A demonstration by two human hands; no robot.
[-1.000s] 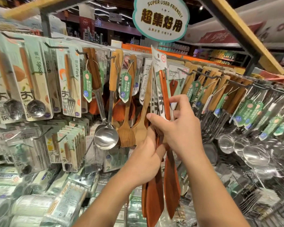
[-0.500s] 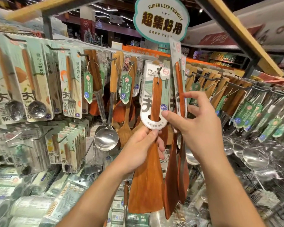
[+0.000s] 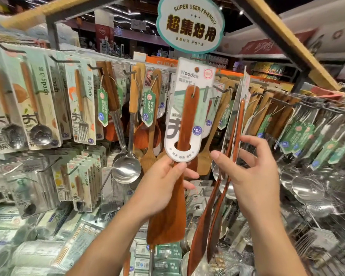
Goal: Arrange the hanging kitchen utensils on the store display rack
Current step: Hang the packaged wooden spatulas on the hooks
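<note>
Overhead, a store sign [image 3: 190,24] is hanging above the crowded display rack [image 3: 317,105], left hand [image 3: 163,188] gripping a carded wooden spatula [image 3: 177,176] upright, right hand [image 3: 253,176] pinching two hanging spatulas [image 3: 213,226] beside steel ladles [image 3: 126,168].

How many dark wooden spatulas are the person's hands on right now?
3. One carded dark wooden spatula is gripped by the left hand; two edge-on dark wooden spatulas hang against the right hand. More may hang hidden behind.
</note>
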